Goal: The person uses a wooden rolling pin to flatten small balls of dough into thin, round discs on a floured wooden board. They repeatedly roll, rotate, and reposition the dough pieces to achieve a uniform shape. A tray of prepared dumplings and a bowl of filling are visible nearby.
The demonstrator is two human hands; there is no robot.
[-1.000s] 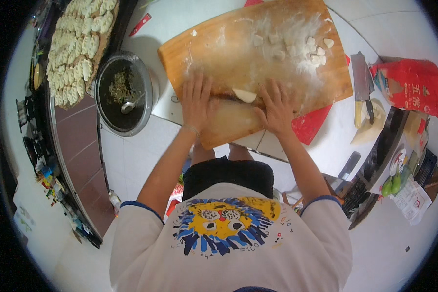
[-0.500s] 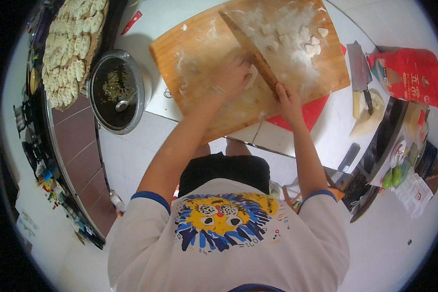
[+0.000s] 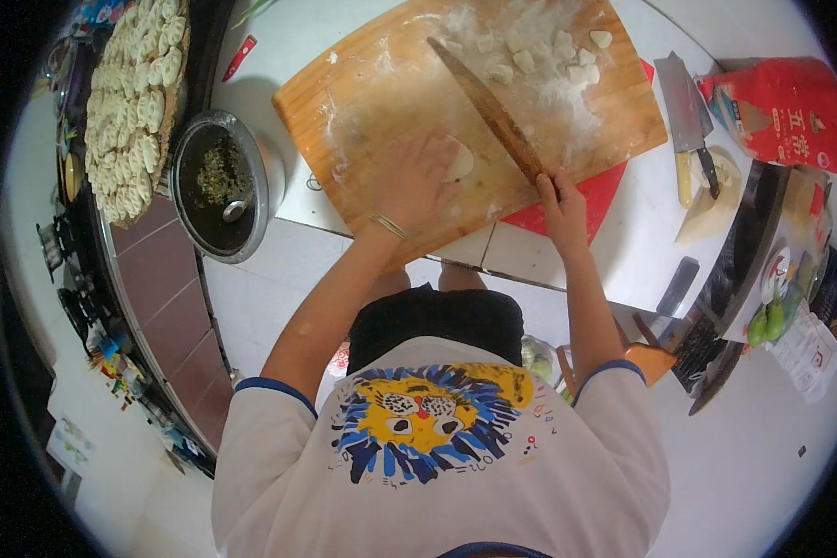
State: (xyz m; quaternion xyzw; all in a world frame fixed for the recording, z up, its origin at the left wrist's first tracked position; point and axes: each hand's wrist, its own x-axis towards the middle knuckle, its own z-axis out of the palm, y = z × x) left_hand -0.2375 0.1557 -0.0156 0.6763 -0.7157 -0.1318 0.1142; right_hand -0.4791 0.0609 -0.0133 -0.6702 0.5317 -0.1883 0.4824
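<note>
A long, tapered wooden rolling pin (image 3: 486, 110) slants across the floured wooden board (image 3: 344, 93). My right hand (image 3: 564, 206) is closed around its near end, at the board's front edge. My left hand (image 3: 420, 177), slightly blurred, lies over the board with fingers stretched out. Its fingertips meet a flattened round of dough (image 3: 460, 160) just left of the pin; the fingers partly cover that round. Beyond the pin, several small dough pieces (image 3: 523, 61) sit in loose flour.
Left of the board stands a metal bowl (image 3: 268, 186) of dark filling with a spoon (image 3: 234, 211). Farther left is a tray of shaped dumplings (image 3: 135, 102). On the right are a cleaver (image 3: 684, 102), a black-handled knife (image 3: 707, 172) and a red bag (image 3: 786, 116).
My left hand has come away from the rolling pin, toward me and left, and its fingers have straightened over the dough round. My right hand keeps its grip. The whole view has shifted slightly.
</note>
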